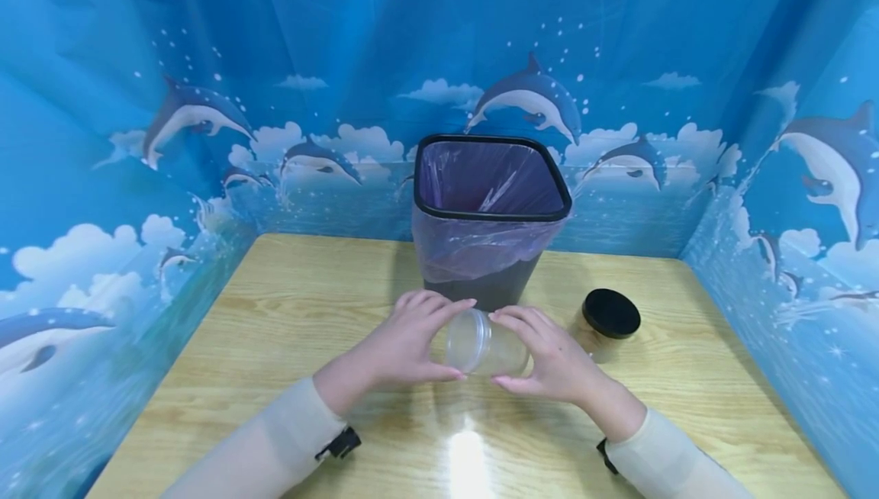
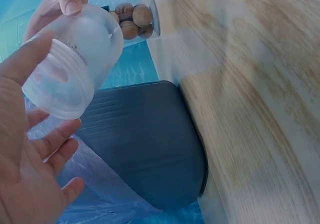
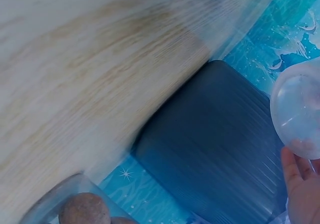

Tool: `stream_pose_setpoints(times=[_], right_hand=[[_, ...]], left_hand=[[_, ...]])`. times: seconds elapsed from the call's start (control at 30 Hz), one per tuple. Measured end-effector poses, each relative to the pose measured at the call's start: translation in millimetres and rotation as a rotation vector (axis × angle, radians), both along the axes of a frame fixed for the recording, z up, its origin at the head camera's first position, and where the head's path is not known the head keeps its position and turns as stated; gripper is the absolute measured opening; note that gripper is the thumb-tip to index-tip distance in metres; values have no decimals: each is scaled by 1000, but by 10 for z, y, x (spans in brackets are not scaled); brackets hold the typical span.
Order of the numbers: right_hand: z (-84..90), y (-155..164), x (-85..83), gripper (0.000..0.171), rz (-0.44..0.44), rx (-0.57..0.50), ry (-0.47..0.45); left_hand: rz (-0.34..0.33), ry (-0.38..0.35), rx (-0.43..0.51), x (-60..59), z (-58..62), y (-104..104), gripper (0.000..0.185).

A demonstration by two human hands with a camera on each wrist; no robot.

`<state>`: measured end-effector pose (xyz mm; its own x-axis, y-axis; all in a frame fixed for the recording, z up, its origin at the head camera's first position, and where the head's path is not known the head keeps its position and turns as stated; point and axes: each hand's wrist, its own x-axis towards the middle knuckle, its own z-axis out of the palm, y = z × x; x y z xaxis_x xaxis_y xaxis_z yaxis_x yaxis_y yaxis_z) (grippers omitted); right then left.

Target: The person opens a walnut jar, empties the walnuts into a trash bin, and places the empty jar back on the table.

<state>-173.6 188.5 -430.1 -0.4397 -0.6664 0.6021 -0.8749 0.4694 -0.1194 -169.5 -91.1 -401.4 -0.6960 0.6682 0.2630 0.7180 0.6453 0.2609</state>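
A clear, empty plastic jar lies on its side in the air, just above the wooden table. My left hand grips its lid end, fingers over the top and thumb beneath. My right hand holds the jar's body from the other side. In the left wrist view the ribbed clear lid faces my palm, with my thumb against it. The right wrist view shows the jar's round base above my fingers.
A black bin with a purple liner stands right behind the hands. A black-lidded jar of walnuts stands on the table to the right. Blue dolphin-print sheets wall in the back and both sides.
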Motion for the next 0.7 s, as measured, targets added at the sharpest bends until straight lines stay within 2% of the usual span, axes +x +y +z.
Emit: stream_pose_setpoints(times=[0.23, 0.4, 0.53, 0.7], right_hand=[[-6, 6, 8, 83, 3, 4, -20], [0, 12, 9, 83, -2, 1, -23], [16, 13, 20, 82, -4, 0, -28], [33, 12, 31, 83, -6, 0, -26]], left_hand=[[-90, 70, 41, -32, -7, -9, 102], [-109, 99, 62, -44, -29, -11, 108], [-88, 73, 77, -39, -34, -18, 111], [-5, 28, 39, 0, -13, -19, 106]])
